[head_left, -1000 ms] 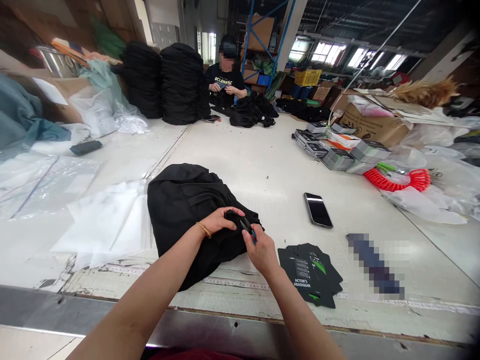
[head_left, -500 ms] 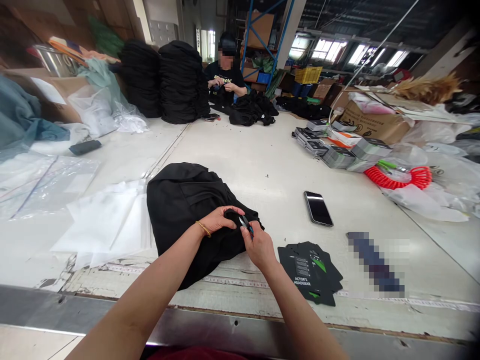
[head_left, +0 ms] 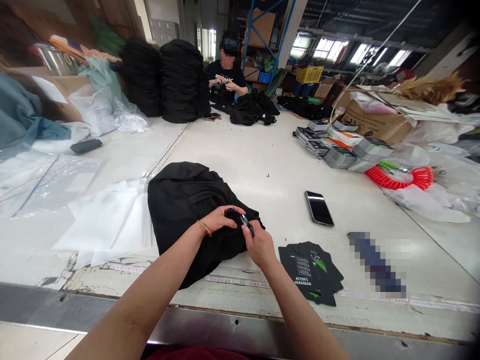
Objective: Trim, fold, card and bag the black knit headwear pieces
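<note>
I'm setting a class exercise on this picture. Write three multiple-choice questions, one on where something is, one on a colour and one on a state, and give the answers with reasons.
1. Where does the smartphone lie?
A) On the white work table, to the right of the black garment
B) Inside a cardboard box
C) On a pile of clear plastic bags

2. What colour is the coiled hose?
A) Blue
B) Green
C) Red

3. What state are the blue-handled snips in?
A) Lying on the table
B) Held in the right hand, over the black garment
C) Hanging from the shelving

Answers:
1. A: the phone lies on the table, to the garment's right.
2. C: the coil is plainly red.
3. B: the right hand grips the snips at the garment's edge.
</note>
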{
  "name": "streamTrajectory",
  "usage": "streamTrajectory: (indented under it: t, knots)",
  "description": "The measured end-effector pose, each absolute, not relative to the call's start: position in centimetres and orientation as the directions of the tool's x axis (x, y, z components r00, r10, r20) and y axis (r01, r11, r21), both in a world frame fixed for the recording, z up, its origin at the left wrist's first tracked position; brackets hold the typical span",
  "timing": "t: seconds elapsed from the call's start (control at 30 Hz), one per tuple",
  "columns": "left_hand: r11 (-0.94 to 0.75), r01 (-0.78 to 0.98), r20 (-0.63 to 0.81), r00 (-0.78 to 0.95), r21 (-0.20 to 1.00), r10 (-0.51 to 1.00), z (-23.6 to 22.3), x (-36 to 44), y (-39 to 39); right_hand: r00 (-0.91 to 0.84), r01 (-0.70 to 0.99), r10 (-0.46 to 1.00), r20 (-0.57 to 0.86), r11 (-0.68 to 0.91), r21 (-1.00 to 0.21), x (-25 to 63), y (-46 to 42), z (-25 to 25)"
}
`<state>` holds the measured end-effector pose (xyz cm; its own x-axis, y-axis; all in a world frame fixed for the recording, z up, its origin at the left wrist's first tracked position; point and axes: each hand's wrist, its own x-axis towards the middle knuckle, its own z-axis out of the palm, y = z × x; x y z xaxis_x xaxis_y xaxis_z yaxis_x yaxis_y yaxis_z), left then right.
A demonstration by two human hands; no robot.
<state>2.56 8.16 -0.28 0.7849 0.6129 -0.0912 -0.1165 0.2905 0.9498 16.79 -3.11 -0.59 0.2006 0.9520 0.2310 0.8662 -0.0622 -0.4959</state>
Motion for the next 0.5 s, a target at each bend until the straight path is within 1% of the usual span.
streamTrajectory:
  t: [0.33, 0.5]
  knots:
    - [0.302, -0.108, -0.106, 0.783, 0.947, 0.613, -0.24, 2.62, 8.18, 0.220, 0.854, 0.941, 0.258, -0.058, -0.518, 16.63, -3.15, -1.00]
    - [0.309, -0.104, -0.114, 0.784, 0.945, 0.610, -0.27, 2.65, 8.16, 0.225, 0.834, 0.940, 0.257, -0.049, -0.550, 16.70, -3.21, -1.20]
